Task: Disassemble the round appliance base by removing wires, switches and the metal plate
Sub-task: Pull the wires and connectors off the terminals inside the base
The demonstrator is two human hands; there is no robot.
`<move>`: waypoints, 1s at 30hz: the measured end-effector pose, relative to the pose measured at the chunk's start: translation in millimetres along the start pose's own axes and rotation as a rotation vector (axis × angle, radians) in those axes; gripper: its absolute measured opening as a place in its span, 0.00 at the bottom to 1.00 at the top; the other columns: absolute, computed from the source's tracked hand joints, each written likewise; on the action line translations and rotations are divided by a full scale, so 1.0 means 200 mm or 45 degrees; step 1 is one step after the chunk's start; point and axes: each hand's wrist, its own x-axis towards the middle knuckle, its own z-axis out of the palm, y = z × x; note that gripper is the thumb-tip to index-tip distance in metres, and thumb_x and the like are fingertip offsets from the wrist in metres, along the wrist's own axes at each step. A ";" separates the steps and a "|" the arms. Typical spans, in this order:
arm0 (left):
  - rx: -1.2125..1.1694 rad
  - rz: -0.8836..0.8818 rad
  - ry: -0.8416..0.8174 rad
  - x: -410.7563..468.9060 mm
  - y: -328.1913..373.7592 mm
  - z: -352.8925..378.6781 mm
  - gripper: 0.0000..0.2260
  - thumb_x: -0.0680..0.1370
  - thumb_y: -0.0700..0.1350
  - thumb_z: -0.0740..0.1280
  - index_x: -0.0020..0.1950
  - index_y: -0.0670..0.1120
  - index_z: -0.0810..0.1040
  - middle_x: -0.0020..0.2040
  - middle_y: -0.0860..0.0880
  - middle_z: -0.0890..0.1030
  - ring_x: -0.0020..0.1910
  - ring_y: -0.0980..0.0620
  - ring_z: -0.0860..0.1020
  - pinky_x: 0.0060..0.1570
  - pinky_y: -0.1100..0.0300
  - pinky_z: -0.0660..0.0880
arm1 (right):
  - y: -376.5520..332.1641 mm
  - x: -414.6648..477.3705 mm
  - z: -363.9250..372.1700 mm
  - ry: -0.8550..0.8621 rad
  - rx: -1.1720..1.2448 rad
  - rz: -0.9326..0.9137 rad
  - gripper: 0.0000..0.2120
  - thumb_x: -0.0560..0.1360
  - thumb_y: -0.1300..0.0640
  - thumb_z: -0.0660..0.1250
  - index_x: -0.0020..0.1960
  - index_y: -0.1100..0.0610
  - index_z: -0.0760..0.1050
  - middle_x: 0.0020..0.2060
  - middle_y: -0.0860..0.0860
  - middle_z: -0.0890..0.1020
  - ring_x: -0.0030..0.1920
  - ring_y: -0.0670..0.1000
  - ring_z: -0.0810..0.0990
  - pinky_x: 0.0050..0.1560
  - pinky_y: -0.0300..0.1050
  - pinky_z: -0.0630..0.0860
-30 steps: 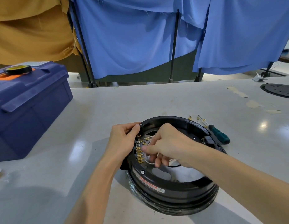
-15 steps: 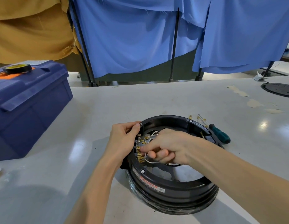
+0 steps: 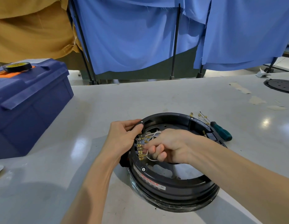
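A round black appliance base point(image 3: 172, 188) lies on the grey table, its open side up. My left hand point(image 3: 122, 137) grips its left rim beside a row of brass terminals point(image 3: 140, 150). Inside the ring, my right hand point(image 3: 166, 145) is closed around a white wire point(image 3: 150, 158) that loops out from the terminals. More white wire point(image 3: 154, 134) shows above my knuckles. A metal plate with cut-outs point(image 3: 161, 171) forms the floor of the base, partly hidden by my right hand.
A green-handled screwdriver point(image 3: 221, 130) and loose brass connectors point(image 3: 201, 117) lie right of the base. A blue toolbox point(image 3: 27, 101) with a tape roll point(image 3: 17, 66) on its lid stands at the left. A black round disc point(image 3: 281, 86) sits far right. Blue curtains hang behind.
My right hand has turned over and closed into a fist on the white wire, drawing a loop of it away from the terminals. My left hand has stayed on the rim.
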 end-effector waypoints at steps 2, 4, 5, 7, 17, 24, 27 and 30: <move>-0.019 -0.002 -0.009 0.00 0.00 0.00 0.06 0.76 0.40 0.70 0.49 0.49 0.83 0.41 0.55 0.86 0.41 0.60 0.84 0.38 0.69 0.78 | 0.01 -0.01 -0.01 0.035 -0.008 -0.008 0.09 0.79 0.70 0.60 0.41 0.65 0.73 0.20 0.51 0.72 0.15 0.41 0.66 0.15 0.31 0.63; -0.035 0.007 0.000 -0.01 0.01 0.01 0.06 0.76 0.39 0.70 0.48 0.49 0.83 0.40 0.55 0.85 0.40 0.60 0.84 0.37 0.69 0.78 | 0.01 -0.02 -0.02 0.052 -0.074 -0.026 0.07 0.78 0.69 0.62 0.41 0.65 0.74 0.20 0.51 0.72 0.16 0.41 0.67 0.16 0.32 0.63; -0.043 0.011 0.003 -0.01 0.01 0.01 0.06 0.76 0.39 0.70 0.48 0.49 0.83 0.40 0.55 0.85 0.40 0.60 0.84 0.38 0.68 0.79 | 0.02 -0.02 -0.02 0.050 -0.106 -0.034 0.07 0.78 0.68 0.63 0.41 0.65 0.74 0.21 0.50 0.72 0.16 0.41 0.66 0.16 0.32 0.63; -0.057 0.012 0.002 -0.01 0.01 0.02 0.06 0.76 0.38 0.70 0.49 0.48 0.83 0.41 0.53 0.85 0.40 0.60 0.84 0.41 0.67 0.80 | 0.02 -0.02 -0.03 0.052 -0.156 -0.054 0.07 0.78 0.65 0.65 0.41 0.64 0.75 0.22 0.50 0.73 0.17 0.42 0.66 0.16 0.32 0.63; -0.041 0.003 -0.001 -0.01 0.01 0.02 0.06 0.76 0.41 0.70 0.52 0.47 0.83 0.43 0.52 0.85 0.41 0.59 0.84 0.41 0.66 0.79 | 0.00 -0.10 -0.06 -0.093 -0.461 -0.075 0.12 0.75 0.57 0.71 0.44 0.67 0.77 0.18 0.49 0.70 0.14 0.41 0.60 0.13 0.32 0.55; -0.083 0.008 -0.038 -0.02 0.01 0.01 0.04 0.72 0.46 0.74 0.42 0.55 0.83 0.40 0.54 0.86 0.40 0.57 0.84 0.36 0.67 0.78 | 0.01 -0.10 -0.03 -0.203 -0.327 -0.029 0.07 0.79 0.63 0.64 0.53 0.67 0.74 0.19 0.50 0.71 0.14 0.41 0.59 0.13 0.31 0.55; -0.081 -0.010 -0.019 -0.01 0.01 0.01 0.06 0.73 0.42 0.74 0.43 0.55 0.83 0.40 0.54 0.86 0.40 0.57 0.84 0.37 0.66 0.78 | 0.02 -0.10 -0.03 -0.193 -0.321 -0.060 0.05 0.79 0.65 0.64 0.51 0.68 0.75 0.19 0.50 0.71 0.14 0.41 0.60 0.13 0.31 0.55; -0.078 0.002 -0.019 -0.02 0.01 0.02 0.09 0.74 0.40 0.72 0.42 0.55 0.82 0.38 0.55 0.86 0.39 0.57 0.84 0.34 0.68 0.77 | 0.03 -0.10 -0.01 -0.166 -0.349 -0.124 0.05 0.78 0.66 0.65 0.47 0.69 0.76 0.18 0.50 0.72 0.14 0.42 0.60 0.14 0.31 0.55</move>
